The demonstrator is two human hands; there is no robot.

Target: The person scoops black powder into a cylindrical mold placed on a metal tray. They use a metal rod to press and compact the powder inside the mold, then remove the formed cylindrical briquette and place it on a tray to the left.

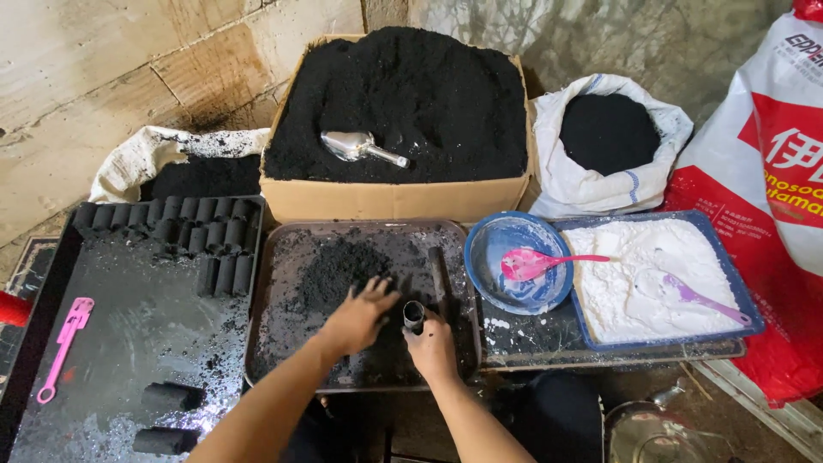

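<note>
Black powder (343, 266) scooped by left hand (356, 317), fingers spread | right hand (431, 347) gripping tube (414, 315) | filling step; next: pack powder in.

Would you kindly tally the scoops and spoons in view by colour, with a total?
Pink: 2, the spoon in the blue bowl and the tool on the left black tray
Purple: 1, the spoon in the white powder
Silver: 1, the metal scoop in the cardboard box
Total: 4
</note>
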